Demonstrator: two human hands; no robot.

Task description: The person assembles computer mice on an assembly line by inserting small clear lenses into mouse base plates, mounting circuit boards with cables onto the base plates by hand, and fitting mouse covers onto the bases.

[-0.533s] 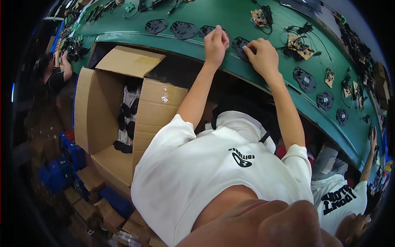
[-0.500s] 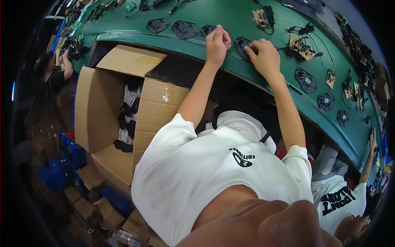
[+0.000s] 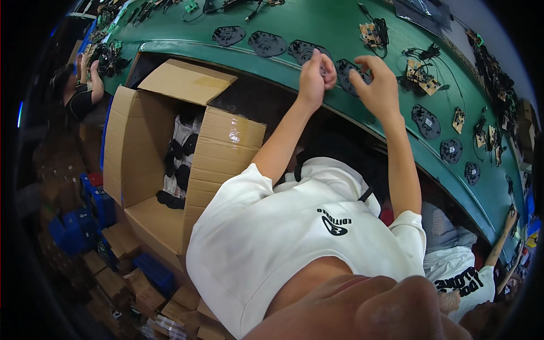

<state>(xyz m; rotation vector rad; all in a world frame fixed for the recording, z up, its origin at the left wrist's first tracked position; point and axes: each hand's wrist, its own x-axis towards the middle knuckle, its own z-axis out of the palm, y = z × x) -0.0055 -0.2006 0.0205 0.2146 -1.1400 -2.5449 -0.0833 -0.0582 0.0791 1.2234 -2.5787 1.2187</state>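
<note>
My left hand (image 3: 318, 80) is curled closed over the near edge of the green table; whatever is in its fingers is hidden. Close beside it, my right hand (image 3: 378, 85) is open, thumb and forefinger apart, and nothing shows between them. Between and just beyond the two hands lies a flat black plastic base (image 3: 343, 72), shaped like the underside of a computer mouse, partly covered by the fingers. Another black base (image 3: 303, 51) lies behind my left hand. Two similar ones, a base (image 3: 267, 43) and a base (image 3: 229, 36), sit further left.
Several more bases, one (image 3: 426, 121) with a pale square, line the green table (image 3: 317, 25) at right. Tan circuit boards with black cables (image 3: 420, 76) lie beyond. An open cardboard box (image 3: 224, 141) holding dark pieces stands below at left. Co-workers sit at left and right.
My right thumb and forefinger, earlier pinching a small pale piece over the base, have parted; that piece no longer shows. The view has shifted slightly, and my left hand has come closer to this base.
</note>
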